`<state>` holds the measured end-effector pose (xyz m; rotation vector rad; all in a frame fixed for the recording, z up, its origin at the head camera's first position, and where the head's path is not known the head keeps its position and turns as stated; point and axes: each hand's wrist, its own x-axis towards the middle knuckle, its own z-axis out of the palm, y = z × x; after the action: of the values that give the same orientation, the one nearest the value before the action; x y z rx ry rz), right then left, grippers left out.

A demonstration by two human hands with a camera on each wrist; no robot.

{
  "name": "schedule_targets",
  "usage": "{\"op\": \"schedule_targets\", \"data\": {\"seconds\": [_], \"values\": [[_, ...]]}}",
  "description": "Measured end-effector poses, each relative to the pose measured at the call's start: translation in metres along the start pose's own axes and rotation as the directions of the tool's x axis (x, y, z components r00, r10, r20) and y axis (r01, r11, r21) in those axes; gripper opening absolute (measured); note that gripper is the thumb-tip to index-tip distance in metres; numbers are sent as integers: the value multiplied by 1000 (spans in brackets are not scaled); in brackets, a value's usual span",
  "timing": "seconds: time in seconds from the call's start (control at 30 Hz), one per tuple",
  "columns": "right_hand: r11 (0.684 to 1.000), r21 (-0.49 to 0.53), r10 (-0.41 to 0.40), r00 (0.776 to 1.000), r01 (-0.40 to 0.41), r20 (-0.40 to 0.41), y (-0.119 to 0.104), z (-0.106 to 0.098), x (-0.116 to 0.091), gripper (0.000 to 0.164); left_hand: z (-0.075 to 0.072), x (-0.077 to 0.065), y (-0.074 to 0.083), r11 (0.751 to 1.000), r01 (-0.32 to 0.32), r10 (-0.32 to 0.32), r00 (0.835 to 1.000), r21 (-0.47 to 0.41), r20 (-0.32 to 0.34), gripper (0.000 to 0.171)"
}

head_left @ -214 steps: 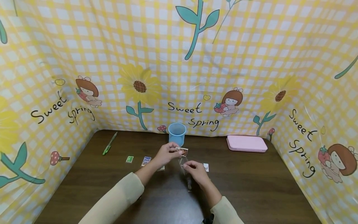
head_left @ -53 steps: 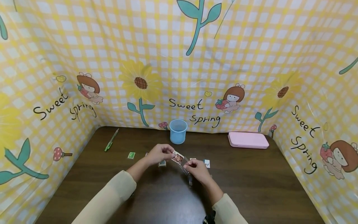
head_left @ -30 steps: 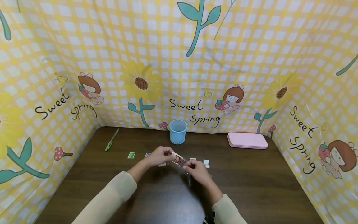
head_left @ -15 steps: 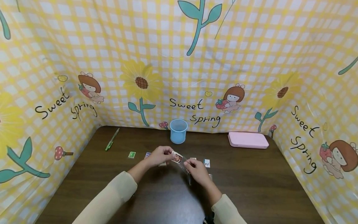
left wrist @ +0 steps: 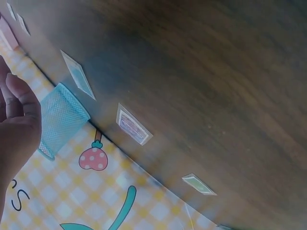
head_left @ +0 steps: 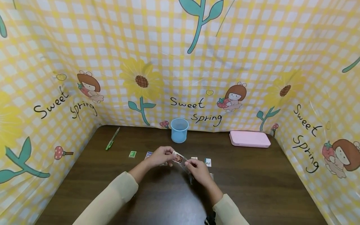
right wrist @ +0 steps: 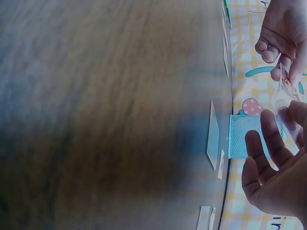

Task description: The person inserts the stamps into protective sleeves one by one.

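Note:
My left hand [head_left: 160, 157] pinches a small rectangular card [head_left: 178, 158] with a reddish-brown picture by its upper left corner, between thumb and fingers. To its right, my right hand [head_left: 199, 171] pinches the edge of a clear plastic sleeve [right wrist: 284, 96]. Card and sleeve overlap between the hands, held above the table; the clear film makes it so I cannot tell how far the card is inside. In the right wrist view the other fingers of the right hand spread loosely below the sleeve. The left wrist view shows only part of the left hand, not the card.
A blue mesh cup [head_left: 179, 131] stands behind the hands. A pink case [head_left: 249, 139] lies back right, a green pen [head_left: 112, 139] back left. Small cards, one green [head_left: 132, 154], one purple-blue [head_left: 148, 154] and one white [head_left: 208, 162], lie on the dark wooden table [head_left: 157, 200].
Since the earliest frame, the card has come down and left, away from the cup, and tilted in line with the sleeve. Over the last second both hands have barely moved.

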<state>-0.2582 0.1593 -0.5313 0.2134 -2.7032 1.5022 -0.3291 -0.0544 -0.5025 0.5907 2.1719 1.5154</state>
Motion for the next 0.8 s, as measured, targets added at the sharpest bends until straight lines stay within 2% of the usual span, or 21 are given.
{"op": "schedule_targets", "data": {"seconds": [0.2,0.37,0.67,0.8], "values": [[1000,14,-26,1000,26,-9,1,1,1,20,-1,1,1,999,-40,40,999,27,18,21],[999,15,-36,999,37,-13,2,1,1,19,-1,1,4,998,-45,44,999,47,31,21],[998,57,-18,1000,18,-14,0,2,1,21,2,2,6,999,-36,36,999,-3,-13,19],[996,85,-12,1000,13,-14,-2,3,1,19,6,4,6,999,-45,45,999,-10,2,19]]}}
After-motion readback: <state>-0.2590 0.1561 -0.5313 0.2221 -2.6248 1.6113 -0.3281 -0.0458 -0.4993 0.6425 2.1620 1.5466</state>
